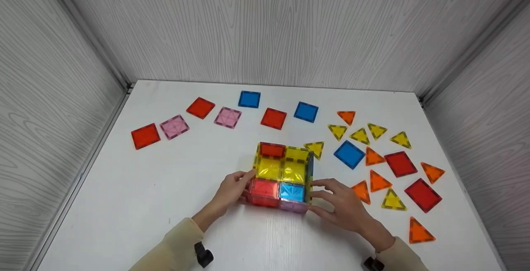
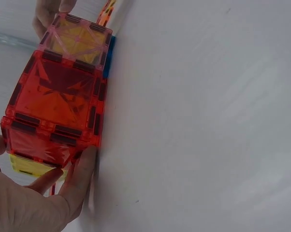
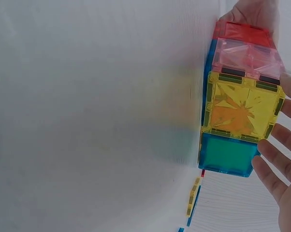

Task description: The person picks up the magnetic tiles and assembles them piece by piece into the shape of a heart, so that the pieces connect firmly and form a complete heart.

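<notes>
A box-like build of translucent magnetic tiles (image 1: 271,167) stands on the table in front of me, with red, yellow, blue and pink squares joined edge to edge. My left hand (image 1: 230,188) lies along its left side, fingertips against a red square (image 2: 44,145). On the opposite side, my right hand (image 1: 343,206) has its fingers spread and fairly straight. Their tips touch near the edges of a yellow square (image 3: 242,106) and a blue square (image 3: 227,153). A pink square (image 3: 249,55) forms part of the near face.
Loose red, pink and blue squares, such as a blue one (image 1: 249,99), lie in an arc behind the build. To the right are scattered yellow triangles (image 1: 393,200), orange triangles (image 1: 420,231) and several squares. Grey wood-grain panels (image 1: 265,26) enclose the white table (image 1: 124,196).
</notes>
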A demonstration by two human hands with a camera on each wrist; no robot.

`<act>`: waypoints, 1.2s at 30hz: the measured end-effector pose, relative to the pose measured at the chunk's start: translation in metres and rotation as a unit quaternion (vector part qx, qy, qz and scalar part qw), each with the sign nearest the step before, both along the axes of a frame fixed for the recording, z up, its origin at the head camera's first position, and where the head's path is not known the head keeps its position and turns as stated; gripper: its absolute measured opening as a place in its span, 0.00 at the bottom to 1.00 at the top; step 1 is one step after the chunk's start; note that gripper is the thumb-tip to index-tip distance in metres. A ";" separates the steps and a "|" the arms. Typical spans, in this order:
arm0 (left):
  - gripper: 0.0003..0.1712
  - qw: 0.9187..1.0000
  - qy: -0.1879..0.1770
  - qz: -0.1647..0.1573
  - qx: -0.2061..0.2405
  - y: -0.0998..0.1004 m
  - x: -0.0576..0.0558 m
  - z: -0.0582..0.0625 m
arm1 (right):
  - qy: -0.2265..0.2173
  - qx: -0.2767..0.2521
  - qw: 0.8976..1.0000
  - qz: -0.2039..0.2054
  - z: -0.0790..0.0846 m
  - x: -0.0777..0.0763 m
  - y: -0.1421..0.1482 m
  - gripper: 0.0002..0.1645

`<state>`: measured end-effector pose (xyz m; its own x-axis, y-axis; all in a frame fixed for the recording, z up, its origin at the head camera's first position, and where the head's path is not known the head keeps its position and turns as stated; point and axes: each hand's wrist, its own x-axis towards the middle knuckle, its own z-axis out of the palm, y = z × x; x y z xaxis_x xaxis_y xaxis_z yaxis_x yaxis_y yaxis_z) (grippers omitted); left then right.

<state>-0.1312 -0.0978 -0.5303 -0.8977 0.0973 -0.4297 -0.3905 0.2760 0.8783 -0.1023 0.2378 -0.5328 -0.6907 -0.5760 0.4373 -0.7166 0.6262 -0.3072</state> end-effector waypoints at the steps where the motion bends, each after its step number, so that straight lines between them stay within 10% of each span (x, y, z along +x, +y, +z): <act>1: 0.35 1.000 0.003 0.000 -0.003 0.000 0.000 0.000 | 0.000 0.001 1.000 -0.001 0.000 0.000 0.000 0.20; 13: 0.32 0.999 0.029 0.004 -0.026 -0.001 -0.010 0.004 | -0.066 0.008 0.997 -0.040 0.002 -0.009 0.001 0.44; 36: 0.28 0.998 0.029 0.051 -0.029 -0.039 -0.003 0.005 | -0.085 0.013 0.996 0.023 0.005 -0.038 -0.035 0.43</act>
<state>-0.1344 -0.1371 -0.5256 -0.9251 -0.0193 -0.3793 -0.3684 0.2882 0.8839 -0.1398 0.2025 -0.5273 -0.7255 -0.6188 0.3013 -0.6844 0.6029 -0.4100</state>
